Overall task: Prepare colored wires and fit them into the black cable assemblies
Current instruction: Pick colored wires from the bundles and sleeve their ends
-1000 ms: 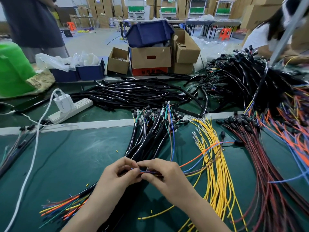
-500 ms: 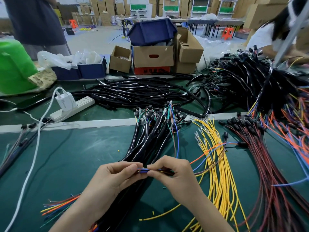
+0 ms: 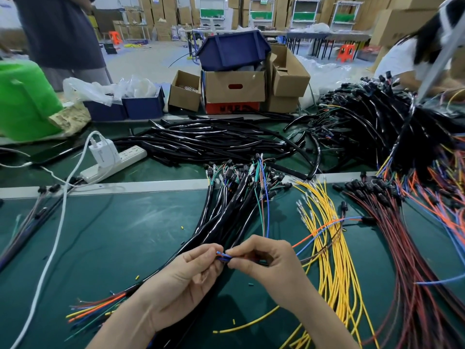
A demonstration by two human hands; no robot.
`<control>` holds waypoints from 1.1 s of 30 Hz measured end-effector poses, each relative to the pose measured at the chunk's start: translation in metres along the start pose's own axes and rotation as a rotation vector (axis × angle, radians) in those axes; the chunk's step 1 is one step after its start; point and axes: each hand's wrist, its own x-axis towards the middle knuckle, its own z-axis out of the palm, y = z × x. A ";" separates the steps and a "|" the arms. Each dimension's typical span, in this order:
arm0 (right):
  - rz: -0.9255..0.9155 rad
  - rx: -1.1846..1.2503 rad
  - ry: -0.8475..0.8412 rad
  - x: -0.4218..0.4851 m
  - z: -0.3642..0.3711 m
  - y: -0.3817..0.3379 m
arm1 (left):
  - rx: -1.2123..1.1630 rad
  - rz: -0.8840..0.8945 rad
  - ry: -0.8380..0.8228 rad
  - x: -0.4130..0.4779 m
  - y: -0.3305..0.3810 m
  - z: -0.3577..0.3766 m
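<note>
My left hand [image 3: 186,280] and my right hand [image 3: 266,263] meet at the centre of the green mat, both pinching the ends of a few thin colored wires [image 3: 222,256], orange and blue. Those wires trail right toward a fan of yellow wires [image 3: 334,260]. Under my hands lies a bundle of black cable assemblies [image 3: 226,215], its connector ends pointing away from me. Colored wire tails [image 3: 95,308] stick out of the bundle's near end at lower left.
Dark red wires [image 3: 412,268] spread at right, with a heap of black harnesses [image 3: 377,122] behind them. Loose black tubes [image 3: 214,142], a white power strip [image 3: 113,163] with charger cable, cardboard boxes [image 3: 234,89] and a green bin [image 3: 22,102] sit farther back. Two people stand or sit beyond.
My hands have drawn slightly apart along the wires, and the pinched orange and blue ends now show between my fingertips. The camera has tilted a little.
</note>
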 end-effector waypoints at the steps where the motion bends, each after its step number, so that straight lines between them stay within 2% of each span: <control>1: -0.004 -0.005 -0.009 0.000 0.001 0.000 | 0.024 0.005 0.000 0.000 0.000 0.000; 4: -0.015 -0.017 -0.023 -0.001 0.001 -0.001 | 0.137 0.066 -0.001 -0.003 0.002 -0.001; 7: -0.032 -0.067 -0.061 -0.002 0.000 -0.002 | 0.398 0.211 0.068 -0.008 0.002 0.003; 12: -0.089 -0.161 0.013 -0.001 0.006 0.000 | 0.972 0.613 0.261 -0.020 0.001 0.012; 15: -0.158 -0.239 0.070 0.000 0.010 0.005 | 1.103 0.769 0.323 -0.019 -0.007 0.017; 17: -0.201 -0.293 0.074 -0.001 0.011 0.006 | 1.139 0.805 0.352 -0.017 -0.011 0.017; 27: -0.321 -0.316 0.095 -0.002 0.010 0.003 | 0.755 0.578 0.253 -0.010 -0.005 0.012; 30: -0.270 -0.164 0.103 -0.002 0.007 0.000 | 0.522 0.384 0.170 -0.011 -0.001 0.011; 33: -0.185 -0.005 0.069 -0.002 0.002 -0.005 | 0.186 0.141 0.043 -0.008 -0.002 0.009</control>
